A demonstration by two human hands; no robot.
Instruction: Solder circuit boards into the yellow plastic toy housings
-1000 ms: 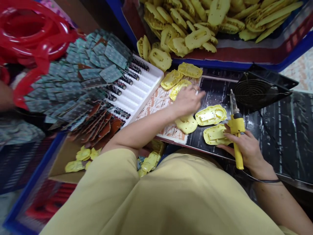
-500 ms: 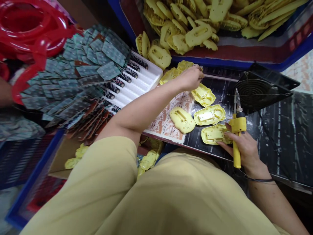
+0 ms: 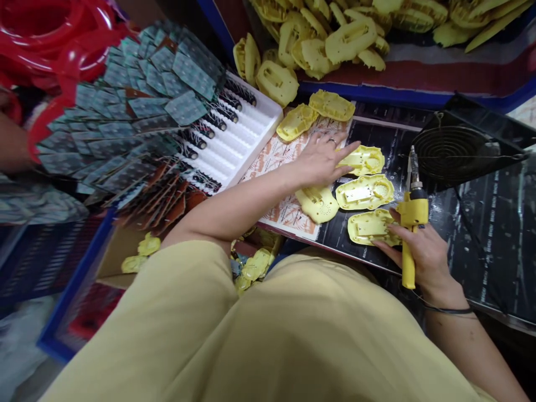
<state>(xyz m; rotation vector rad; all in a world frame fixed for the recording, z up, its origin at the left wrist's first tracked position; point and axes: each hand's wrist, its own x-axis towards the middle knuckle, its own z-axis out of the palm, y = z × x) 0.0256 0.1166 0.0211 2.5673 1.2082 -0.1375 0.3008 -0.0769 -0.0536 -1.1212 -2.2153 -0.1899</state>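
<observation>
My left hand [image 3: 321, 160], its fingers spread, rests over the edge of a yellow plastic shell [image 3: 371, 161] that lies hollow side up. Partly beneath that hand is another shell [image 3: 320, 206], outer face up. In my right hand [image 3: 427, 251] is a yellow soldering gun [image 3: 408, 271], its metal tip [image 3: 414, 162] pointing away from me. Fingers of the same hand touch the nearest hollow shell [image 3: 368, 227]. A third hollow shell [image 3: 363, 192] sits between the two in the row.
Two more shells [image 3: 296, 121] lie farther back. A black fan [image 3: 454, 148] stands at the right. On the left, a white foam tray [image 3: 251, 128] bears circuit boards [image 3: 138, 111] wired to small black parts. Behind is a blue crate [image 3: 427, 95] of yellow shells.
My left hand has come back towards me from the far shells, and its fingers have spread. The shell by it has turned more in line with the row. My right hand stays about where it was.
</observation>
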